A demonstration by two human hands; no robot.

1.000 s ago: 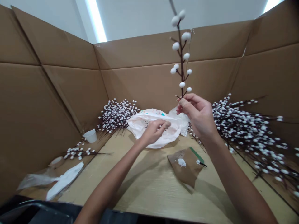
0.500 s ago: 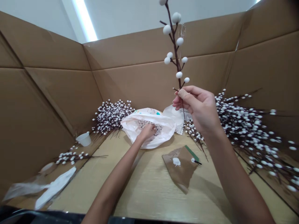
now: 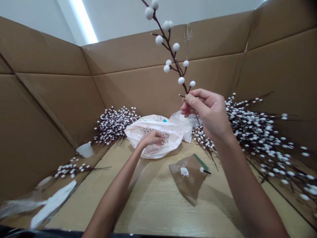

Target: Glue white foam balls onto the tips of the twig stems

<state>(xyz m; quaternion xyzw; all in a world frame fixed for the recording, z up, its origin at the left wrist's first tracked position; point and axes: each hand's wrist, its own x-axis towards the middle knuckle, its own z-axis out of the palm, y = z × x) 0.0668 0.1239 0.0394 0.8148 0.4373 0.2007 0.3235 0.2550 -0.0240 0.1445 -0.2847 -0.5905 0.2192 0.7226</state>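
while the right hand (image 3: 207, 114) pinches a white-budded artificial branch (image 3: 170, 49) by its stem, tilted up above the worktop (image 3: 148, 205), the left hand (image 3: 151, 140) sits half-curled in the mouth of a white plastic bag (image 3: 170, 137) over white beads (image 3: 156, 132), grip unclear.

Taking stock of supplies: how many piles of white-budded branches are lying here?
3: a mound beside the plastic bag, a large spread at right, a small sprig at left. Others may be hidden.
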